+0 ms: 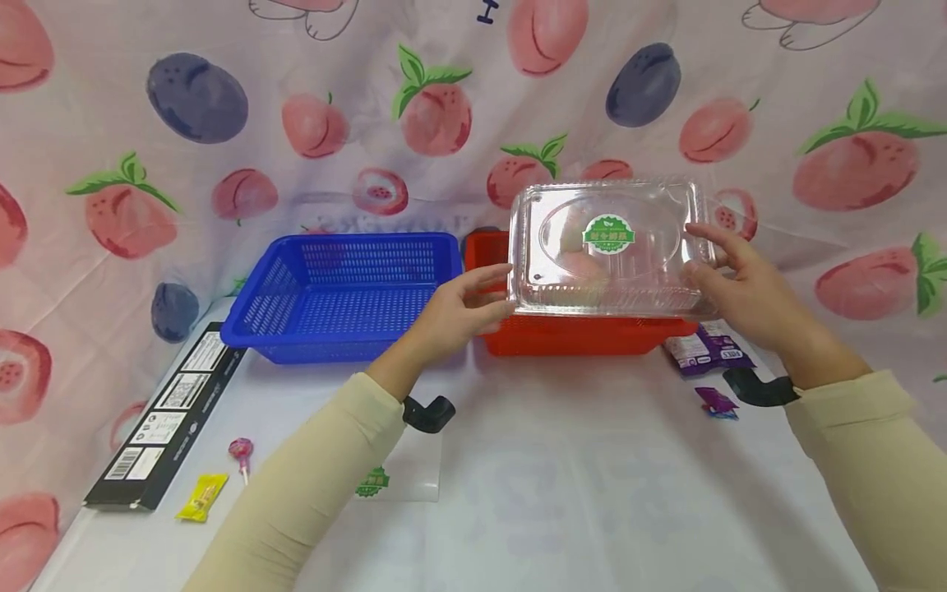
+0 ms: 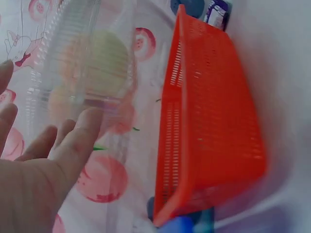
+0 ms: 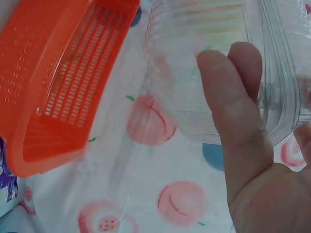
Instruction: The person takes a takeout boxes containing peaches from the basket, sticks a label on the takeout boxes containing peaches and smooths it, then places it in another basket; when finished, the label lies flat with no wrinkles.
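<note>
A clear plastic clamshell box point(image 1: 651, 284) with a green label point(image 1: 609, 235) is held up over the red basket point(image 1: 577, 339). My right hand point(image 1: 762, 296) grips the box's right end, thumb on the near side. Fingers of my left hand point(image 1: 459, 312) reach to its left edge, fairly straight and spread. In the left wrist view that hand point(image 2: 53, 160) has one fingertip right at the clear wall. Pale green and orange rounded shapes show through the box. The right wrist view has my right thumb point(image 3: 235, 104) against the ribbed side.
A blue basket point(image 1: 340, 349) stands left of the red one. On the left lie a black box point(image 1: 166, 419), a lollipop point(image 1: 240, 449) and a yellow wrapped candy point(image 1: 202, 497). Purple packets point(image 1: 710, 349) and small wrapped candies point(image 1: 716, 401) lie at right. A clear sheet point(image 1: 410, 473) lies in front.
</note>
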{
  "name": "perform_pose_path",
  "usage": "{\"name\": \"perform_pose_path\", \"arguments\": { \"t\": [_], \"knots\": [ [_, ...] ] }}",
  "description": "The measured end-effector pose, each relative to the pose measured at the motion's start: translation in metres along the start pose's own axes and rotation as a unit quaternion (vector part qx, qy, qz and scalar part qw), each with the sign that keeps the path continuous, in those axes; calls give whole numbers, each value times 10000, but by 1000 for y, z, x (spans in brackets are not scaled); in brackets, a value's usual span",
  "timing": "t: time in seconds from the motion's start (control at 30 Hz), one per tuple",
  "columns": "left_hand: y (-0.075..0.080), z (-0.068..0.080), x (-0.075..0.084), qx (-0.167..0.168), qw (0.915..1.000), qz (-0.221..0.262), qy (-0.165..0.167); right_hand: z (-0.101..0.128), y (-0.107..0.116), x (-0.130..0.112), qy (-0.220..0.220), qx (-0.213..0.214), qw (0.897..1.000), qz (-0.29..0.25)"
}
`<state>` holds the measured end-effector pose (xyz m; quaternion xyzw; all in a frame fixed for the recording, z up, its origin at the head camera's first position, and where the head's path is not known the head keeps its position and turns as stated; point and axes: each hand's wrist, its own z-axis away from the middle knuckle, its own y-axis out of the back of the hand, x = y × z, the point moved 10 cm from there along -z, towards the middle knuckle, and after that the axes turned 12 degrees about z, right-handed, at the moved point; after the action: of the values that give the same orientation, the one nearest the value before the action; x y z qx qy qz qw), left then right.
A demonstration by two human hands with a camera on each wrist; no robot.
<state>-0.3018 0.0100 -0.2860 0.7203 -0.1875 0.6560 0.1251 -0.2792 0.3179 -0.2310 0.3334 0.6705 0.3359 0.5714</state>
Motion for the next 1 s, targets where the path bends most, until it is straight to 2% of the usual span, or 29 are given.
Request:
{"name": "perform_pose_path", "arguments": {
  "t": [0.1,0.23,0.3,0.5,0.7,0.87,1.0],
  "knots": [
    [5,8,-18,133,9999,3,33,-7,3,6,-23,56,10000,64],
    [15,14,-48,544,9983,-140,159,-17,3,16,-82,0,9998,182],
    [18,16,-65,731,9967,-112,321,-22,0,21,-138,-100,9996,238],
    [13,17,-106,906,9924,-176,810,-36,-13,42,-391,-473,9979,186],
    [13,4,-119,1202,9874,-430,933,-50,-31,58,-702,-880,9935,-167],
    [16,-7,-122,1621,9783,-648,1118,-65,-46,62,-582,-1064,9923,-262],
    [14,-14,-121,1721,9749,-799,1161,-75,-54,67,-498,-1081,9925,-265]
  ]
}}
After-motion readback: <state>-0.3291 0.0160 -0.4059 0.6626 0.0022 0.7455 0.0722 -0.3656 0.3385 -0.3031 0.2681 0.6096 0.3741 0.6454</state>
